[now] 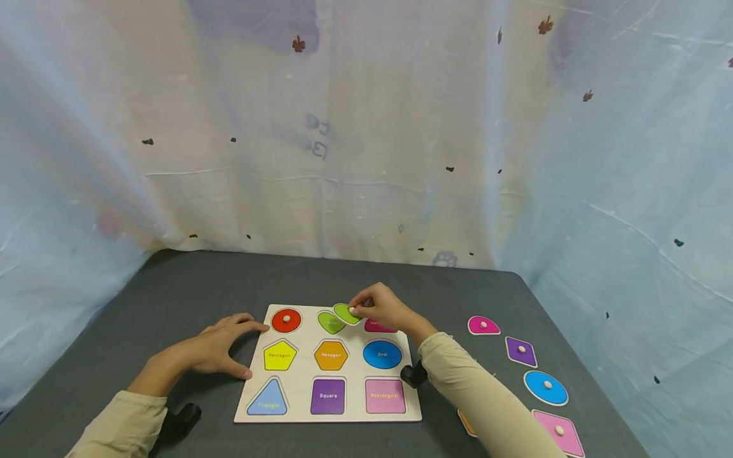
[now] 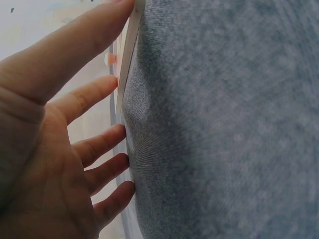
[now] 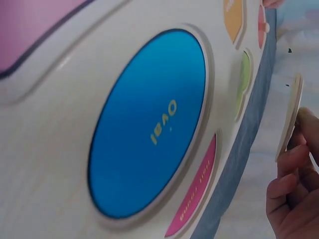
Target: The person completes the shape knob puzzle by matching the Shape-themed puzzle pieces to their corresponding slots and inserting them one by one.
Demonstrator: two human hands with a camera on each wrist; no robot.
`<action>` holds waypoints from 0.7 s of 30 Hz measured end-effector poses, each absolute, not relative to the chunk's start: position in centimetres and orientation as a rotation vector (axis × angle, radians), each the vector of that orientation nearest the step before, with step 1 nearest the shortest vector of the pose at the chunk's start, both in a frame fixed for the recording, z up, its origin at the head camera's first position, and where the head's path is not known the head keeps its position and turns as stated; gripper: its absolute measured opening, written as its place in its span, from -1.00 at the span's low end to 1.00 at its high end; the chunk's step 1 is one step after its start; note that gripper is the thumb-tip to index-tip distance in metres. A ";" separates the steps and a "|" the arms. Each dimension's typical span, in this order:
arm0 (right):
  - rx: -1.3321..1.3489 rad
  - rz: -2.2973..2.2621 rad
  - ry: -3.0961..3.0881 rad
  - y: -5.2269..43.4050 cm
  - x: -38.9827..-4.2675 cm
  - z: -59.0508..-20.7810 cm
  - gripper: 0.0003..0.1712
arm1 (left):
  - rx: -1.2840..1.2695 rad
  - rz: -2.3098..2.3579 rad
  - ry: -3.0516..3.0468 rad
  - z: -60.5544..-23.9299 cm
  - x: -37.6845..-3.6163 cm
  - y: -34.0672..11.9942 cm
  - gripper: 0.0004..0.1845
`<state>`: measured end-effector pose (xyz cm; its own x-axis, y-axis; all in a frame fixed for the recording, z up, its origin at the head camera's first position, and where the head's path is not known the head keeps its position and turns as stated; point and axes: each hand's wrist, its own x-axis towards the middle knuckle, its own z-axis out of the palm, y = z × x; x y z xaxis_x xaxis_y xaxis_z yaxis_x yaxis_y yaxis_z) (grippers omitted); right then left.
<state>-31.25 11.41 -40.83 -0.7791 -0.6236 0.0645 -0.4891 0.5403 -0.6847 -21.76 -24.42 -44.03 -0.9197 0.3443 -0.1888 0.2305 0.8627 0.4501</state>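
Note:
My right hand [image 1: 389, 309] pinches the white knob of a green heart-shaped puzzle piece [image 1: 343, 312]. It holds the piece above the wooden puzzle board [image 1: 299, 389], partly overlapping the green heart recess [image 1: 329, 323] in the head view. From the right wrist, the piece [image 3: 291, 117] appears nearly edge-on, raised off the board. My left hand [image 1: 220, 345] rests at the board's left edge, thumb and fingers spread; the thumb [image 2: 75, 47] touches the edge in the left wrist view. A red circle piece [image 1: 279, 322] with a knob sits in the board's top left recess.
Right of the board lie a pink half-round piece [image 1: 483, 326], a purple square piece [image 1: 522, 352], a blue oval piece [image 1: 538, 389] and a pink rectangle piece [image 1: 567, 439]. An orange piece [image 1: 466, 425] is partly hidden under my right sleeve. A pale curtain [image 1: 366, 127] hangs behind the grey table [image 1: 229, 280].

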 end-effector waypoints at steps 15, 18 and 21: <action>-0.925 -0.990 2.584 8.0 -31.4 -41.8 -0.84 | 0.439 0.626 2.774 -44.2 -21.8 -24.6 -0.04; -0.911 -0.973 2.591 7.6 -31.5 -42.0 -0.85 | 0.446 0.628 2.772 -44.3 -21.8 -24.6 -0.04; -0.900 -0.954 2.602 7.4 -31.7 -42.2 -0.86 | 0.458 0.631 2.771 -44.3 -21.9 -24.6 -0.05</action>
<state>-31.69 7.37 -42.24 -0.7858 -0.6185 -0.0024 -0.4703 0.6001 -0.6471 -21.86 -24.64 -44.33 -0.9158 0.3582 -0.1814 0.2444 0.8558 0.4560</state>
